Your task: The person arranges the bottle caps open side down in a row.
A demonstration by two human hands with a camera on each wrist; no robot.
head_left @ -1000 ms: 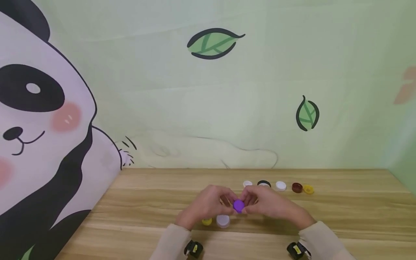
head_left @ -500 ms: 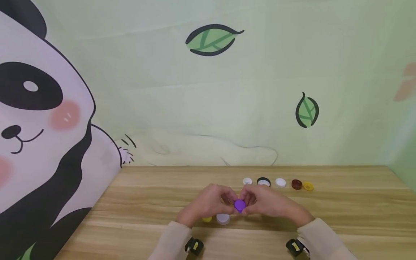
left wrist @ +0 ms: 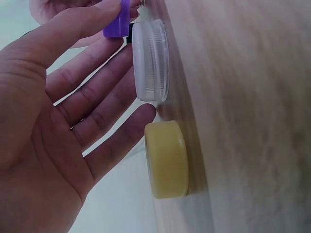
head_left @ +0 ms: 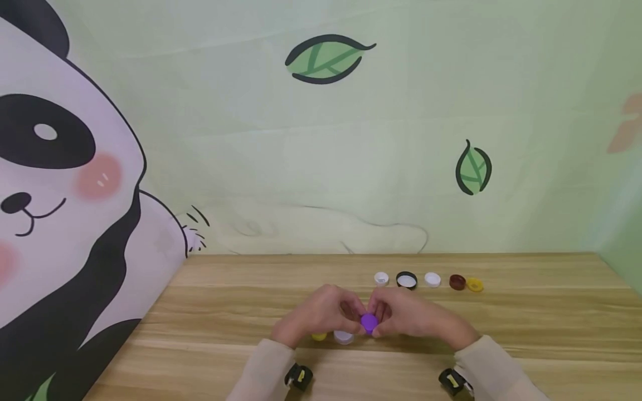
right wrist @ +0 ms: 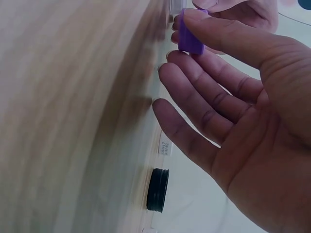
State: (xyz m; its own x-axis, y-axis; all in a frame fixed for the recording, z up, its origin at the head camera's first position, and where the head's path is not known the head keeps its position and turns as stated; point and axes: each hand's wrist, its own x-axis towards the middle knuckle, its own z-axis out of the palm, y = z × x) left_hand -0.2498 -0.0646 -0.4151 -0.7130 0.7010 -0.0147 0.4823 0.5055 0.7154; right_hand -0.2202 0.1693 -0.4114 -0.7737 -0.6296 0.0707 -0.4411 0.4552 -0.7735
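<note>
A small purple bottle cap (head_left: 369, 323) is held between both hands just over the table. My left hand (head_left: 326, 312) pinches it from the left with thumb and fingertips, while my right hand (head_left: 411, 315) pinches its other side; the remaining fingers fan out loosely. In the right wrist view the thumb presses on the purple cap (right wrist: 190, 41). Below the left hand, a whitish ribbed cap (left wrist: 150, 60) and a yellow cap (left wrist: 167, 160) lie on the wood. The head view shows both partly covered by that hand.
Toward the back of the wooden table (head_left: 241, 278) runs a row of caps: a white one (head_left: 381, 278), a black-rimmed one (head_left: 407, 280), another white one (head_left: 432, 279), a dark red one (head_left: 457, 282) and a yellow one (head_left: 475, 285). A green printed backdrop (head_left: 401, 139) stands behind.
Both hands, still gripping the purple cap, have lowered slightly and come a little closer to the body. The head view has tilted down a bit. The other caps stay put.
</note>
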